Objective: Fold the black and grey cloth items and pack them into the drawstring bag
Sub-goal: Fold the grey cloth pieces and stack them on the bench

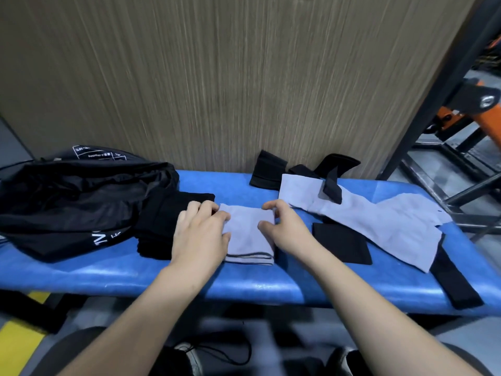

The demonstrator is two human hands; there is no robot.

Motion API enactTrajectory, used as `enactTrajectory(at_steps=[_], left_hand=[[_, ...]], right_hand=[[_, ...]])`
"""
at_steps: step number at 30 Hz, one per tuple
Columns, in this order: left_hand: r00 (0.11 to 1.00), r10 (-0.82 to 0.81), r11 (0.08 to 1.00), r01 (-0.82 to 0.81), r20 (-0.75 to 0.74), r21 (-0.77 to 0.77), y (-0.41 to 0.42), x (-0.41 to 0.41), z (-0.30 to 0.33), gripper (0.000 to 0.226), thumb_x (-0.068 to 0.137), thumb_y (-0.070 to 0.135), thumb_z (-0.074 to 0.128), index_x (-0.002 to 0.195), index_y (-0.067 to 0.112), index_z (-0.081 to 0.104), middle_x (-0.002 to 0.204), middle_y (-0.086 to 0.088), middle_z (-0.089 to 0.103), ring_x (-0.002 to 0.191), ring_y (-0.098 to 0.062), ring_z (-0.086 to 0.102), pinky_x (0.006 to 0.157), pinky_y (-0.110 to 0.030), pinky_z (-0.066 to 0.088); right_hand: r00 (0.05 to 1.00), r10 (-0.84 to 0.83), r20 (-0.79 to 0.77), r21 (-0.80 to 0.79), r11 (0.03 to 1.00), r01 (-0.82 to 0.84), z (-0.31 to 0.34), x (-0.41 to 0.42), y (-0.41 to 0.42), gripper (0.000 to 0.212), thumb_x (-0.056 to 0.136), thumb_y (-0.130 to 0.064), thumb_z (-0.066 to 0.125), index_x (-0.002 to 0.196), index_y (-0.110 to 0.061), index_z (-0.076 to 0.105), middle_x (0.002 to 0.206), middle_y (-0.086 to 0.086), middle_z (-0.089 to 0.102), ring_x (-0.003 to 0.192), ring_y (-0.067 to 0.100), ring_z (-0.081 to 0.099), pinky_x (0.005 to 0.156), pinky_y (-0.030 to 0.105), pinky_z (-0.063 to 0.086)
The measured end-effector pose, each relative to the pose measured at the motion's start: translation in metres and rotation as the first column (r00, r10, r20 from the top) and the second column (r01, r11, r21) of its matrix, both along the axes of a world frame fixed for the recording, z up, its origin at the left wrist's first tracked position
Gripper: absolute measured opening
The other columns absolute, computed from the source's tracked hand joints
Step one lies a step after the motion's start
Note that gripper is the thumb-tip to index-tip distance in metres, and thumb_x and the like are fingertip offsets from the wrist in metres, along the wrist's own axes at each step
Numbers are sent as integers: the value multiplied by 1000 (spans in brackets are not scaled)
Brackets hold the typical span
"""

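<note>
A folded grey cloth (248, 234) lies in the middle of the blue padded bench (244, 286). My left hand (202, 234) rests flat on its left edge, fingers spread. My right hand (282, 226) pinches its right edge between thumb and curled fingers. The black drawstring bag (76, 202) with white print sits crumpled at the left. Folded black cloth (162, 221) lies between the bag and my left hand. A larger unfolded grey cloth (379, 218) spreads to the right, beside a folded black square (341, 242).
More black cloth pieces (268, 169) lean against the wood-grain panel (217, 77) at the back. A black strap (455, 280) hangs over the bench's right front edge. A metal frame with orange parts (461, 109) stands at the right.
</note>
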State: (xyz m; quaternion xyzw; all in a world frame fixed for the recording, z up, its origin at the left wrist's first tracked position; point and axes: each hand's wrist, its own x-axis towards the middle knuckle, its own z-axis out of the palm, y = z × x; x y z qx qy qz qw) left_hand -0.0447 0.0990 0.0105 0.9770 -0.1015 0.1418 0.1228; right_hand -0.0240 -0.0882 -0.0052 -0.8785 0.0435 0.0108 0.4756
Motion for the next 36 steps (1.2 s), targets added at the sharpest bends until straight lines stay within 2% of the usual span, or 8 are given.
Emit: enactTrajectory(at_steps=[4,9,15,19,23,26,32,36], left_hand=[[999,-37,996,34,34,85,-1,3,-5,31,78,34,73,108,27,72,137,-2,54,137,-27,34,108,-36,17],[982,-179,975,171,53,139,-7,4,-4,29,87,32,65,116,27,68,138,9,55,146,-22,29,114,-35,10],[985,-135,936,162,-107,312,0,9,-3,45,98,39,50,142,29,47,154,15,37,153,-18,5,114,-43,-11],[974,-128,906,191,-185,378,0,9,-4,51,100,45,44,149,30,36,160,14,26,153,-18,-2,113,-48,-17],[986,-165,974,165,-13,156,-6,12,-3,44,88,35,68,130,26,60,128,9,63,140,-21,40,119,-51,2],[977,-164,985,169,133,-27,-25,16,2,33,90,29,64,123,25,63,108,11,67,113,-18,58,115,-41,17],[976,-188,922,214,113,-323,-93,25,11,21,95,22,58,114,27,65,95,15,66,94,-15,62,97,-31,29],[973,-232,900,213,-3,-380,-137,40,7,21,96,24,55,114,30,64,96,15,64,84,-10,59,81,-32,44]], right_hand=[[992,115,46,-294,951,-97,-1,-8,-3,37,93,-30,60,127,-24,51,117,1,47,101,20,55,87,32,42],[934,242,264,-591,805,-41,-1,-21,-11,45,92,-46,56,132,-25,52,136,1,40,123,23,41,102,39,35],[918,397,27,-652,703,-285,-5,-28,-17,56,98,-48,48,149,-29,35,161,-1,23,146,18,20,115,43,20],[918,396,0,-634,710,-306,-6,-29,-20,57,99,-48,48,150,-28,33,162,-2,21,146,19,23,115,44,20],[929,340,146,-572,795,-201,1,-32,-36,49,95,-46,54,139,-29,46,145,-4,40,133,22,40,108,42,31],[940,253,228,-492,863,-112,9,-39,-60,41,96,-40,55,134,-26,52,134,-4,51,123,22,50,103,40,39],[946,-116,302,-271,941,201,24,-61,-135,18,94,-27,59,112,-28,61,102,-9,64,84,6,60,82,34,51],[872,-421,251,-99,885,456,33,-84,-198,17,94,-19,57,110,-24,58,88,-4,65,78,14,63,70,31,44]])
